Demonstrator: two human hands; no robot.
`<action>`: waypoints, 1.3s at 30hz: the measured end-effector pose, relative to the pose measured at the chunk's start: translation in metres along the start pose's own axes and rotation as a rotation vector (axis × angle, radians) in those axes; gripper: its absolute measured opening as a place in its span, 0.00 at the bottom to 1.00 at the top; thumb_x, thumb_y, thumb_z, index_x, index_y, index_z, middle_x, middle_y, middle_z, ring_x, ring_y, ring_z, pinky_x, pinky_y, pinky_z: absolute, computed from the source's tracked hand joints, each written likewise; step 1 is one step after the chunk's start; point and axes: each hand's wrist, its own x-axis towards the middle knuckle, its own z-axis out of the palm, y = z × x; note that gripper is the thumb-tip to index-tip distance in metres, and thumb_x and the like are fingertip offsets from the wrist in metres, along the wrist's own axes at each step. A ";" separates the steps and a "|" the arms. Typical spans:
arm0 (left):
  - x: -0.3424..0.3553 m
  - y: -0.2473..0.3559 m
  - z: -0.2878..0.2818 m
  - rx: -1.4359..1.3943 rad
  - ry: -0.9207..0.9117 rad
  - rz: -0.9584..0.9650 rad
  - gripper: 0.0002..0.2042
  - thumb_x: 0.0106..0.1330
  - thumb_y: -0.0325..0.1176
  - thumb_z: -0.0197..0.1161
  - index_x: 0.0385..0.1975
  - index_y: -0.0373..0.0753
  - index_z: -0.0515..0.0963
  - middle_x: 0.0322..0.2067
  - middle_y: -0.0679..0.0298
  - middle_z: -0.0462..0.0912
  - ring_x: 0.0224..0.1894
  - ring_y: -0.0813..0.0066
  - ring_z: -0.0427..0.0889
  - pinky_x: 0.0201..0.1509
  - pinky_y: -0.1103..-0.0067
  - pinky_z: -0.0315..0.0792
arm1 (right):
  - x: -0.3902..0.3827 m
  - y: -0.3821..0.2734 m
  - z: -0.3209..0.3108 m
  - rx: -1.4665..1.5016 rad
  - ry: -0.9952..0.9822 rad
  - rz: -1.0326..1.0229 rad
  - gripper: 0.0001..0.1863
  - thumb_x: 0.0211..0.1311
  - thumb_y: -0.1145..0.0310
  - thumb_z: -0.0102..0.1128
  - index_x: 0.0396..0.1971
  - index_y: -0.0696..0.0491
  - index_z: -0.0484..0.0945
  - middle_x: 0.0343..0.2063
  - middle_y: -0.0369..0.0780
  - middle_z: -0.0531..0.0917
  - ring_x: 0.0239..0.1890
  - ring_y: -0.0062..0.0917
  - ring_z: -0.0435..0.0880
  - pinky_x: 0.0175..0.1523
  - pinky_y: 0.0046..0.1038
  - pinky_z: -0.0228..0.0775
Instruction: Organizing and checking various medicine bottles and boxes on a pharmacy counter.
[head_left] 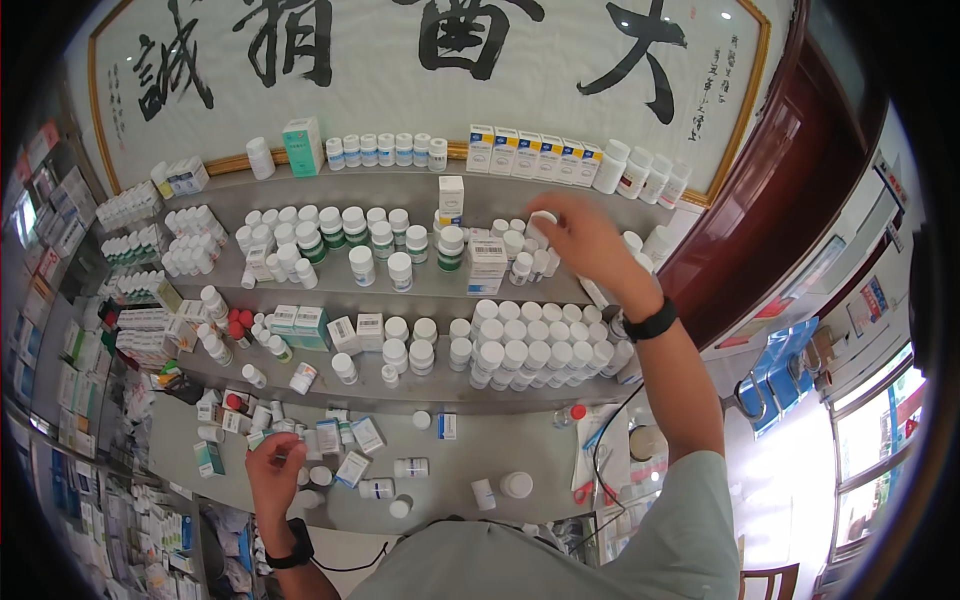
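Note:
My right hand (580,240) reaches up to the middle shelf, its fingers closed around a white pill bottle (541,226); motion smears part of the hand. Small white bottles (521,268) and a stack of white boxes (487,262) stand just left of it. Low on the left, my left hand (275,472) hovers over the counter with its fingers curled in; what they hold, if anything, I cannot make out. Around it lie small cartons (367,435) and tipped white bottles (377,488), and a green-and-white box (208,459) sits to its left.
White bottles (540,335) crowd the lower shelf in rows. Along the top shelf stand yellow-and-blue-marked cartons (525,153) and a green box (302,148). A black cable (598,455) and red-handled scissors (583,492) are at the counter's right. Blue chairs (778,370) stand beyond.

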 end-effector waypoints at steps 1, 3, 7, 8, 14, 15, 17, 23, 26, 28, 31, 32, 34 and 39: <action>0.002 -0.001 0.000 0.006 -0.003 0.001 0.08 0.64 0.26 0.71 0.41 0.33 0.84 0.31 0.66 0.86 0.33 0.83 0.81 0.39 0.83 0.76 | 0.005 0.007 -0.008 -0.057 0.039 0.003 0.10 0.62 0.65 0.65 0.40 0.53 0.85 0.42 0.45 0.87 0.48 0.43 0.84 0.52 0.41 0.76; 0.003 -0.002 0.001 0.019 -0.012 -0.005 0.08 0.64 0.26 0.71 0.41 0.33 0.84 0.31 0.67 0.85 0.33 0.83 0.80 0.38 0.83 0.75 | 0.011 0.015 -0.013 -0.117 0.086 0.012 0.11 0.63 0.64 0.64 0.39 0.54 0.86 0.43 0.45 0.87 0.48 0.43 0.85 0.53 0.42 0.77; 0.005 0.000 0.007 0.075 -0.029 -0.027 0.09 0.64 0.28 0.72 0.41 0.33 0.84 0.31 0.68 0.84 0.31 0.85 0.78 0.37 0.84 0.73 | 0.017 0.024 0.003 -0.361 -0.023 0.237 0.14 0.60 0.57 0.67 0.37 0.53 0.86 0.40 0.45 0.87 0.47 0.43 0.85 0.49 0.43 0.78; 0.005 0.002 0.010 0.065 -0.024 -0.023 0.09 0.63 0.27 0.72 0.41 0.33 0.84 0.31 0.68 0.84 0.31 0.85 0.77 0.36 0.84 0.73 | 0.019 0.025 0.007 -0.424 -0.062 0.287 0.16 0.58 0.55 0.68 0.36 0.53 0.86 0.40 0.45 0.87 0.47 0.43 0.86 0.48 0.43 0.79; 0.002 -0.001 0.001 -0.023 -0.024 -0.013 0.08 0.64 0.27 0.71 0.41 0.32 0.84 0.31 0.67 0.85 0.33 0.82 0.79 0.38 0.82 0.74 | 0.026 0.052 0.006 -0.327 -0.115 0.293 0.15 0.53 0.58 0.71 0.34 0.53 0.81 0.36 0.44 0.86 0.42 0.41 0.85 0.45 0.40 0.77; 0.002 -0.004 -0.002 -0.039 -0.022 0.011 0.09 0.64 0.27 0.71 0.41 0.32 0.84 0.32 0.67 0.85 0.33 0.82 0.80 0.38 0.82 0.75 | 0.024 0.056 0.000 -0.332 -0.119 0.290 0.15 0.53 0.58 0.71 0.34 0.53 0.81 0.36 0.44 0.86 0.42 0.41 0.85 0.45 0.40 0.77; 0.002 -0.006 -0.006 -0.019 -0.012 0.011 0.09 0.64 0.27 0.71 0.41 0.32 0.84 0.32 0.67 0.85 0.34 0.81 0.80 0.39 0.82 0.75 | 0.018 0.068 -0.014 -0.200 -0.119 0.244 0.14 0.49 0.66 0.71 0.35 0.53 0.81 0.35 0.44 0.85 0.42 0.41 0.85 0.44 0.39 0.76; 0.003 -0.009 -0.006 -0.002 -0.019 -0.017 0.09 0.65 0.28 0.71 0.41 0.33 0.84 0.33 0.67 0.85 0.34 0.81 0.80 0.39 0.82 0.75 | -0.001 0.082 -0.043 -0.265 -0.173 0.211 0.13 0.48 0.78 0.69 0.36 0.55 0.80 0.38 0.41 0.85 0.42 0.34 0.84 0.49 0.33 0.77; 0.009 -0.006 0.002 0.002 -0.037 -0.029 0.09 0.65 0.27 0.71 0.42 0.33 0.83 0.33 0.67 0.85 0.34 0.82 0.80 0.39 0.82 0.75 | -0.011 0.102 -0.050 -0.218 -0.168 0.126 0.12 0.48 0.80 0.66 0.36 0.56 0.80 0.40 0.42 0.86 0.43 0.35 0.84 0.50 0.34 0.76; 0.009 -0.005 0.003 0.021 -0.043 -0.018 0.09 0.64 0.27 0.71 0.42 0.33 0.83 0.32 0.67 0.84 0.33 0.82 0.80 0.38 0.82 0.74 | -0.014 0.100 -0.050 -0.206 -0.183 0.154 0.13 0.48 0.80 0.64 0.36 0.55 0.81 0.40 0.44 0.86 0.46 0.40 0.84 0.52 0.37 0.76; 0.009 0.001 0.004 -0.005 -0.035 -0.046 0.09 0.65 0.26 0.71 0.42 0.32 0.83 0.32 0.67 0.84 0.33 0.83 0.79 0.38 0.83 0.74 | -0.015 0.097 -0.051 -0.211 -0.201 0.168 0.13 0.48 0.79 0.63 0.36 0.54 0.82 0.40 0.46 0.86 0.49 0.45 0.84 0.53 0.41 0.76; 0.010 0.001 0.003 -0.005 -0.038 -0.046 0.09 0.65 0.26 0.71 0.42 0.32 0.83 0.32 0.67 0.84 0.33 0.83 0.79 0.38 0.83 0.74 | -0.014 0.095 -0.051 -0.229 -0.205 0.157 0.12 0.48 0.78 0.64 0.36 0.54 0.82 0.41 0.46 0.86 0.48 0.45 0.84 0.53 0.41 0.76; 0.009 0.006 0.004 -0.002 -0.050 -0.031 0.09 0.65 0.27 0.71 0.42 0.32 0.83 0.32 0.67 0.84 0.33 0.83 0.79 0.38 0.83 0.74 | -0.022 0.091 -0.055 -0.257 -0.187 0.179 0.11 0.49 0.77 0.64 0.35 0.54 0.81 0.40 0.46 0.86 0.47 0.45 0.84 0.52 0.41 0.76; 0.008 0.002 0.003 -0.009 -0.055 -0.028 0.09 0.65 0.26 0.71 0.42 0.32 0.83 0.32 0.67 0.84 0.33 0.83 0.78 0.38 0.83 0.74 | -0.019 0.084 -0.050 -0.342 -0.181 0.229 0.09 0.50 0.74 0.66 0.34 0.55 0.81 0.38 0.46 0.86 0.45 0.45 0.84 0.49 0.43 0.76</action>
